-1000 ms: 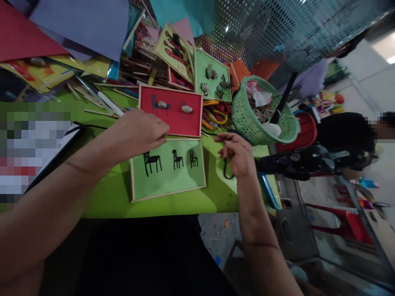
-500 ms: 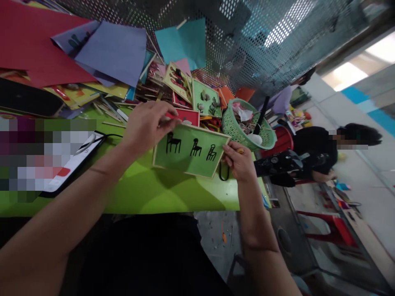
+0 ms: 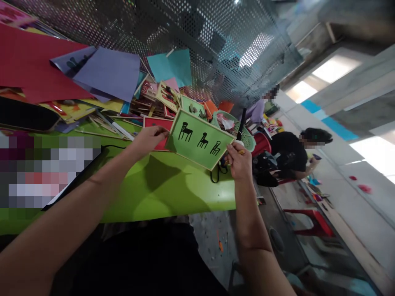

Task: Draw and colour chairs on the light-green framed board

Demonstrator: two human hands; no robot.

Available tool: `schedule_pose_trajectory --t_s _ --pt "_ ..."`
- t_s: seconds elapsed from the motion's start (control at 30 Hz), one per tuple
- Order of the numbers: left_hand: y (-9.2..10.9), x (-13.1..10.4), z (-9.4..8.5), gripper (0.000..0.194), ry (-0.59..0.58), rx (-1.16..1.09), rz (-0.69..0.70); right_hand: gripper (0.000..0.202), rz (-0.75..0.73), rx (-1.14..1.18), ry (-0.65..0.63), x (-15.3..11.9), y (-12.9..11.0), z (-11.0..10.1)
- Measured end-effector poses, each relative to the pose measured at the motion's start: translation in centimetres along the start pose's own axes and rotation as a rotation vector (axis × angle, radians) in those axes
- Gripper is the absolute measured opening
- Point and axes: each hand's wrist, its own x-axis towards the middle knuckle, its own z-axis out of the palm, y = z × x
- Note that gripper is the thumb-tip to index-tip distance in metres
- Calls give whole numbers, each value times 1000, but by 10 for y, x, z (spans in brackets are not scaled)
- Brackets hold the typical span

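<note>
A green picture card with a thin pale frame and three black chair shapes is held up, tilted, above the green table. My right hand pinches its lower right corner between thumb and fingers. A small yellow thing shows at those fingers, too small to name. At the card's left edge is my left hand, thumb and fingers closed on the frame. Behind that hand lies a red framed card, partly hidden. Further back, another green card bears stones, beside a yellow card with red and dark shapes.
A green table carries purple paper, red paper, blue paper and sticks. A green basket stands behind my right hand. A dark-edged device, mostly blurred out, lies left. A person in black sits at right.
The card has risen slightly and tilted, its right side lower. My left hand has slid from its top edge to its left edge. The view has also shifted.
</note>
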Motion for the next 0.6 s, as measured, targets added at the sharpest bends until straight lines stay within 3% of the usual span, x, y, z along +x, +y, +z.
schedule_pose_trajectory --t_s 0.6 --pt "14 -2 -10 40 18 -15 3 48 -17 -45 29 2 -24 0"
